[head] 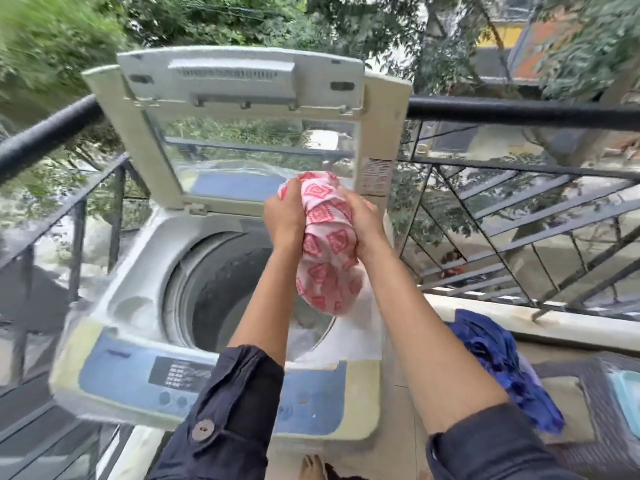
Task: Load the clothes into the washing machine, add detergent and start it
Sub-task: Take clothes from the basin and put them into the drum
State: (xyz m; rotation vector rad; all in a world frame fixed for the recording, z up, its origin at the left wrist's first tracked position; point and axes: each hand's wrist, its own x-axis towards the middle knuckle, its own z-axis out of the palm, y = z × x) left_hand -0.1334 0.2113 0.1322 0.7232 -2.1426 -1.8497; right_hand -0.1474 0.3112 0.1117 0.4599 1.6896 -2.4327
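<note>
A top-loading washing machine (138, 306) stands in front of me with its lid (242, 126) raised upright. Its round drum (221, 289) is open and dark inside. Above the drum's right side I hold a bunched white cloth with a red diamond print (329, 251). My left hand (285, 213) grips the cloth's left side and my right hand (363, 220) grips its right side. The cloth's lower end hangs down toward the drum rim. A blue control panel (145, 372) runs along the machine's near edge.
A crumpled blue garment (498, 362) lies to the right of the machine. A light blue object (627, 400) sits at the far right edge. A black metal balcony railing (519, 112) runs behind and on both sides, with trees beyond.
</note>
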